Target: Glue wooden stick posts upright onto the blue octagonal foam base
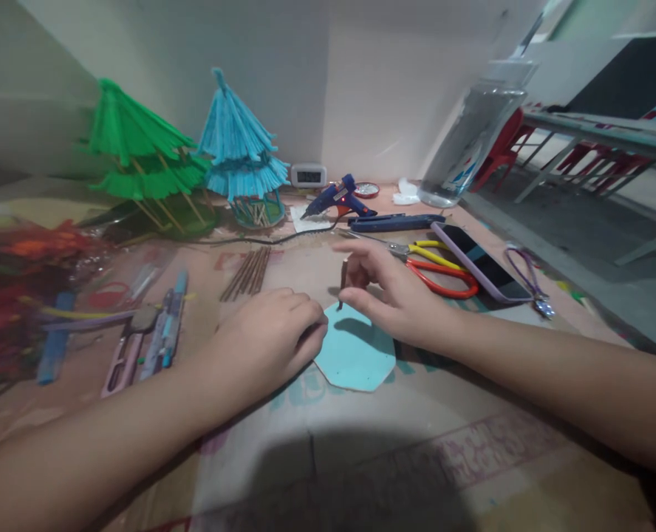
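Observation:
A light blue card (358,355) with straight-cut sides lies flat on the cardboard-covered table. My right hand (386,292) is closed on a short brown stick (343,279), held upright with its lower end at the card's far edge. At the card's left edge rests my left hand (284,325), its fingers curled and pressed together against the rim. Small dark dots mark the card's near edge. Beyond my left hand lies a row of several brown sticks (247,273).
At the back stand a green tiered paper model (139,140), a blue one (239,148), a small clock (309,176) and a glue gun (336,196). Rightward lie red-and-yellow-handled pliers (444,273), a phone (480,262) and a large bottle (466,140). Pens (170,318) and snips (128,347) lie left.

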`<state>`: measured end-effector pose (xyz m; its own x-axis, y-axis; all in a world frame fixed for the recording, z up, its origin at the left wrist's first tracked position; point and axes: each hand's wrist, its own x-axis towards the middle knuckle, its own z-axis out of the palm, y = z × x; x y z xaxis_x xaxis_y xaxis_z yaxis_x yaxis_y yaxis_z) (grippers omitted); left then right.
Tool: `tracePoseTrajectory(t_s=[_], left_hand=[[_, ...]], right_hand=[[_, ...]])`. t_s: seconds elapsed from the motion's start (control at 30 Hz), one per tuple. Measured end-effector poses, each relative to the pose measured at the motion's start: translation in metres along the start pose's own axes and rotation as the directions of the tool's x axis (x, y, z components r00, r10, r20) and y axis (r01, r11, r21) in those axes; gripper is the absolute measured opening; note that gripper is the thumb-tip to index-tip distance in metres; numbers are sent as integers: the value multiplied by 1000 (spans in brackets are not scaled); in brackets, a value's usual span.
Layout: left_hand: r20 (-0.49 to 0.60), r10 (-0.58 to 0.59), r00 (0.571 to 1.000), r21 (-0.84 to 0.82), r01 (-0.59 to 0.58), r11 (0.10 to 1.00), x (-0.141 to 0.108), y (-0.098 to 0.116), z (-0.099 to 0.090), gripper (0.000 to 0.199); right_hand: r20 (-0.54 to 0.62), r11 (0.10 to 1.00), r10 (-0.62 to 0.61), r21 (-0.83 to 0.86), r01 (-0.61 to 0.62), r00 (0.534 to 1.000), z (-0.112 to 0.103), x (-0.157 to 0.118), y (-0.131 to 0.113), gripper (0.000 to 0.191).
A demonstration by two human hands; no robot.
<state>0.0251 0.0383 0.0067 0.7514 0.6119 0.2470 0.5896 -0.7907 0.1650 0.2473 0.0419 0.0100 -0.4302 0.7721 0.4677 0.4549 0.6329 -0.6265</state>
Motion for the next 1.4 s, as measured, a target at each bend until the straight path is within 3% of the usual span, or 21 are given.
tracePoseTrajectory(t_s=[0.07, 0.17, 0.33, 0.5, 0.6, 0.77, 0.93, 1.2, 1.4], left_hand=[[-3, -7, 1000, -4, 7, 1000, 0, 1, 0, 17], [5, -26, 1000, -9, 26, 1000, 1, 2, 0, 18], [2, -33, 999, -17, 33, 999, 1, 2, 0, 18], [3, -22, 1000, -6, 22, 1000, 1, 2, -1, 17], [-5, -17, 1000, -10, 17, 1000, 1, 2, 0, 17], [-20, 3, 1000, -34, -4, 999, 1, 0, 1, 16], [-25, 5, 1000, -8, -5, 1000, 1, 0, 1, 15], [50, -49, 998, -2, 49, 999, 1, 2, -1, 20], [35, -21, 999, 2, 21, 1000, 1, 2, -1, 18]], right_hand=[[-82, 996, -83, 29, 86, 993, -1, -2, 2, 51], [-160, 974, -225, -75, 215, 961, -4, -2, -1, 49], [-132, 932, -327, -208, 296, 936, -8, -2, -4, 41], [-140, 952, -265, -192, 237, 954, -6, -4, -4, 43], [-147, 983, -152, -130, 133, 977, -5, -3, -1, 40], [-38, 994, 38, -100, -42, 999, -1, 1, 2, 24], [39, 993, 90, -83, -87, 995, 3, 4, -2, 11], [54, 985, 169, -33, -168, 984, 3, 6, -2, 15], [69, 982, 189, -29, -187, 980, 3, 6, -2, 13]])
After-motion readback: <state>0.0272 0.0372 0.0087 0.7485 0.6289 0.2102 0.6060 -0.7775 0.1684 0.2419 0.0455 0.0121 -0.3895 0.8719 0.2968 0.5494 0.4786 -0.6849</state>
